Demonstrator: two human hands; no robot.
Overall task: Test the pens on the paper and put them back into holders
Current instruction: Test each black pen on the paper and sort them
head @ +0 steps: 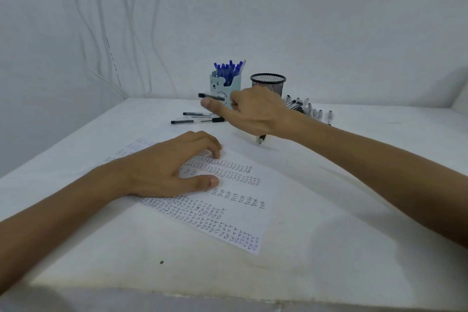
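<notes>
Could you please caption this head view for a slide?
Left hand rests on the paper; right hand holds a black pen aloft.

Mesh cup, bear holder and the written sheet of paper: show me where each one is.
mesh cup (268,85): head view, front of its mesh wall.
bear holder (215,85): head view, the bear face on its front.
paper (228,220): head view, its written middle.

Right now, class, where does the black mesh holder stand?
In the head view, the black mesh holder stands at the back of the table, just right of the bear holder, behind the right hand.
</notes>
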